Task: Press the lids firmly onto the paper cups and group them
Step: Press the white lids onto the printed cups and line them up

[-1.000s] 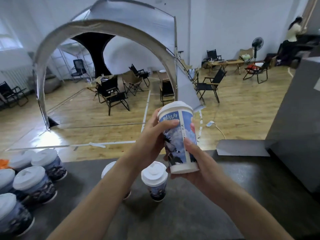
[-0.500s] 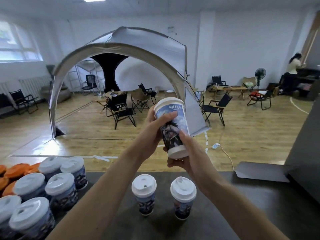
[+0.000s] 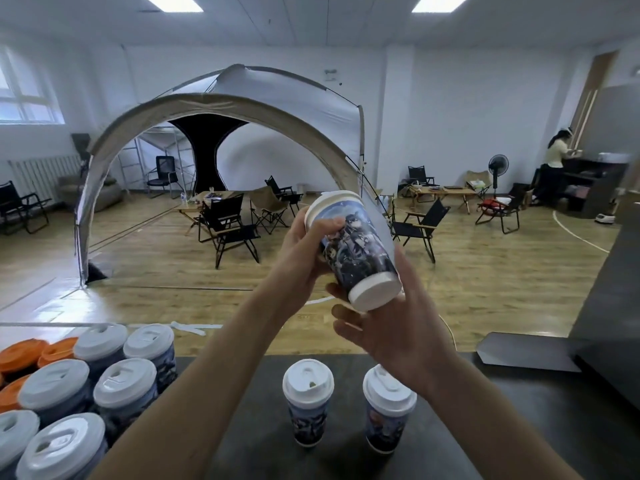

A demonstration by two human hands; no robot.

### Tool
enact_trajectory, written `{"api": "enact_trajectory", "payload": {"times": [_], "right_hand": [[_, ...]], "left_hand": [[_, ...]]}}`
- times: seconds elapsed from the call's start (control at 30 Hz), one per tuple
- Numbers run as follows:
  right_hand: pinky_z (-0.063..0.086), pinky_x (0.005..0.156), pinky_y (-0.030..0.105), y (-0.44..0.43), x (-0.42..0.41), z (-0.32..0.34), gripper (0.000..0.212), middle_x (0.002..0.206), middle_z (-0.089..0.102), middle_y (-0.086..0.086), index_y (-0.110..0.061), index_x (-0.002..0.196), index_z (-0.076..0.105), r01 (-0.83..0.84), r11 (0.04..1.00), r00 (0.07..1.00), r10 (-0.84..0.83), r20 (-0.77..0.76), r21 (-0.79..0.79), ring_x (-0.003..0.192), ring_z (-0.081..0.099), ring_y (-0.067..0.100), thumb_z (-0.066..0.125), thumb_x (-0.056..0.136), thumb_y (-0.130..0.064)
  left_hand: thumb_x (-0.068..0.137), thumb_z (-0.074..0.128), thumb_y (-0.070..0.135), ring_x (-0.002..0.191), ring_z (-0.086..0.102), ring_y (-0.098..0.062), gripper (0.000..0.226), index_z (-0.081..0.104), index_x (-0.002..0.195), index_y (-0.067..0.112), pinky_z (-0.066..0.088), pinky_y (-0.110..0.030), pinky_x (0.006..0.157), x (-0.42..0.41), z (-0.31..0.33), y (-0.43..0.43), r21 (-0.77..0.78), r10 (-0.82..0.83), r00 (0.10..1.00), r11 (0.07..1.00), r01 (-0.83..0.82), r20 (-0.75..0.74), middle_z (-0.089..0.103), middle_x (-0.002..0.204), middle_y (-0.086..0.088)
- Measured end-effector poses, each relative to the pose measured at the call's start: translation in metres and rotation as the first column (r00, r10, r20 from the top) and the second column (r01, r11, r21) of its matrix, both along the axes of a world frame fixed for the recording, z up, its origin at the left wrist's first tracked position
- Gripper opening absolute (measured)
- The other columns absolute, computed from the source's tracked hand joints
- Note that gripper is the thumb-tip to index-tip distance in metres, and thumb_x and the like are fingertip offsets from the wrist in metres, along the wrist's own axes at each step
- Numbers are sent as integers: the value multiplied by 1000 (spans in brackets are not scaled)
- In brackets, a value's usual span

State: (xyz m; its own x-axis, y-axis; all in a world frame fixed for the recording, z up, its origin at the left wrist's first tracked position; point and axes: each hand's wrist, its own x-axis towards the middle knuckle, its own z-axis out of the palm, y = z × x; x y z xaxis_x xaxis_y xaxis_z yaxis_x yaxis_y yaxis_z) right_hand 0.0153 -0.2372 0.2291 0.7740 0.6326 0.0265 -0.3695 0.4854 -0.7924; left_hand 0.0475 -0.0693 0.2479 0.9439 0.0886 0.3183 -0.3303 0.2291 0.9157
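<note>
I am holding one paper cup (image 3: pixel 356 247) up in front of me with both hands, well above the dark table (image 3: pixel 502 427). The cup is tilting: its white base is pointing down toward me and to the right, and its lidded end is pointing up and away to the left.

My left hand (image 3: pixel 304 247) is gripping the upper part of the cup just under the lid (image 3: pixel 341 197), with the fingers curling round the far side and the thumb pressing across the printed wall. My right hand (image 3: pixel 391 327) is lying open beneath the base. Its fingers are reaching out fairly straight under the white bottom rim and its thumb is lying up the right side of the cup, so it is cradling the cup and not clamping it.

Directly below my hands, two lidded cups (image 3: pixel 308 403) (image 3: pixel 389 410) are standing upright on the table, near each other but apart. My right wrist is crossing in front of the right one's lid.

Far down to the left of my left forearm, a group of lidded cups (image 3: pixel 121 386) is standing packed close together, and beyond them orange lids (image 3: pixel 20 351) are lying in a pile.

Behind my grip a grey arched tent (image 3: pixel 277 95) is standing on the wooden floor, with folding chairs (image 3: pixel 228 230) around it.
</note>
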Motion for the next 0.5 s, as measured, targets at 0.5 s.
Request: {"api": "enact_trajectory", "payload": {"times": [0.5], "right_hand": [[57,57,33,23,-3,17,70,85,67,18,1,132,55,31,997,991,-21,134,-75,59,57,21,51,88,-53]], "left_hand": [[86,78,36,112,70,-34,60,50,135,16,61,-45,83,0,15,24,48,-7,1000,999,8,-15,67,128,-16]]}}
